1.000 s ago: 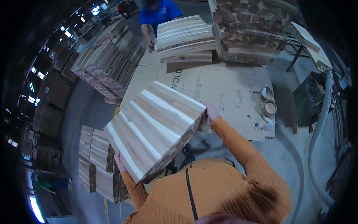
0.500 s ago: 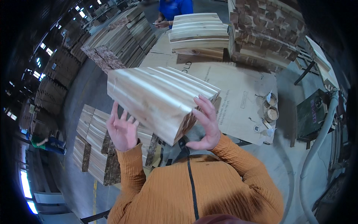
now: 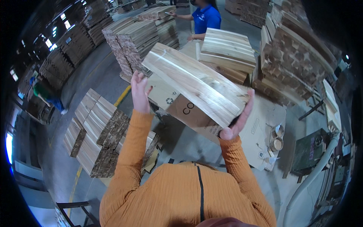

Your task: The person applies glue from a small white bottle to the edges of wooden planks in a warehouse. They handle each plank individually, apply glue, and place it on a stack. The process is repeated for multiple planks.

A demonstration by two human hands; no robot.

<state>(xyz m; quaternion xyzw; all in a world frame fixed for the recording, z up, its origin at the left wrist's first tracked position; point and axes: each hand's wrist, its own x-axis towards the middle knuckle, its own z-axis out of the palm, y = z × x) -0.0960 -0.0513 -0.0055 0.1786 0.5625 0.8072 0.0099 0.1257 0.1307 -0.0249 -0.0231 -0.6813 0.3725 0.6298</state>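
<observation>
A pale wooden board (image 3: 196, 85) with streaked grain is held up slantwise in front of me, its left end farther away. My right hand (image 3: 240, 121) grips its right end, thumb at the near corner and fingers wrapped round the end edge. Just off the board's left end is my left hand (image 3: 141, 92), raised with its fingers apart and slightly bent. I see no firm grip there, and whether a fingertip touches the board is unclear. Below the board lies a cardboard-covered table (image 3: 242, 125) with printing on it.
Wooden boards (image 3: 227, 47) are piled at the table's far side, with a tall stack (image 3: 295, 56) at right. More stacks stand at far left (image 3: 138, 39) and near left (image 3: 96, 132). Small round containers (image 3: 276, 143) sit at the table's right. A person in blue (image 3: 206, 19) stands beyond.
The board has moved away from me and to the right, and its broad face has turned. My right hand now wraps its end. The left hand has risen and reached forward; the view has shifted.
</observation>
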